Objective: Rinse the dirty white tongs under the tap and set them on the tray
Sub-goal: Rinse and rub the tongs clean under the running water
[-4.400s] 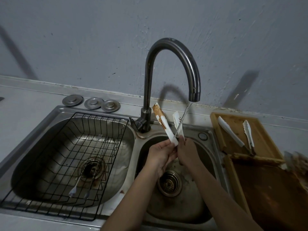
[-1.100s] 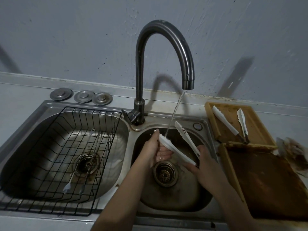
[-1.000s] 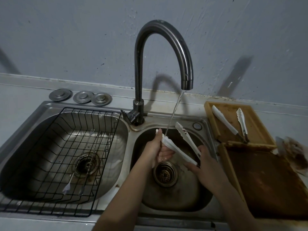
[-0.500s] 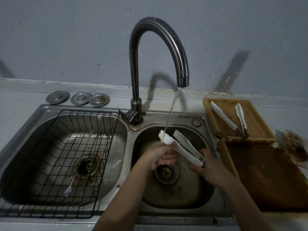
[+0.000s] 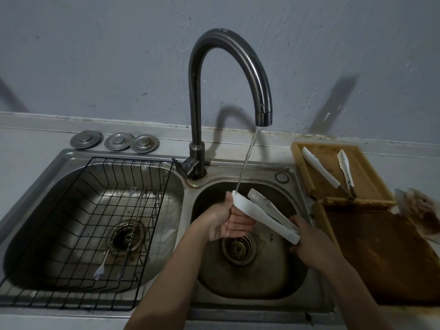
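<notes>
The white tongs (image 5: 264, 214) lie slanted over the right sink basin (image 5: 252, 272), their tips up at the left. A thin stream from the dark curved tap (image 5: 228, 75) lands on the tip of the nearer arm. My left hand (image 5: 223, 222) cups that arm near its tip, thumb on top. My right hand (image 5: 307, 239) grips the hinge end at the lower right. The wooden tray (image 5: 371, 186) sits right of the sink and holds another pair of white tongs (image 5: 320, 171).
A black wire rack (image 5: 100, 210) fills the left basin, with metal utensils (image 5: 112, 260) lying over its drain. Three round metal lids (image 5: 114, 141) rest on the ledge behind. A darker wooden tray (image 5: 381, 256) lies at the near right, with dirty items (image 5: 421, 210) at its far edge.
The tongs went from held upright with a brown-stained tip to slanted low over the basin and looking white. In the last half second the hands barely moved.
</notes>
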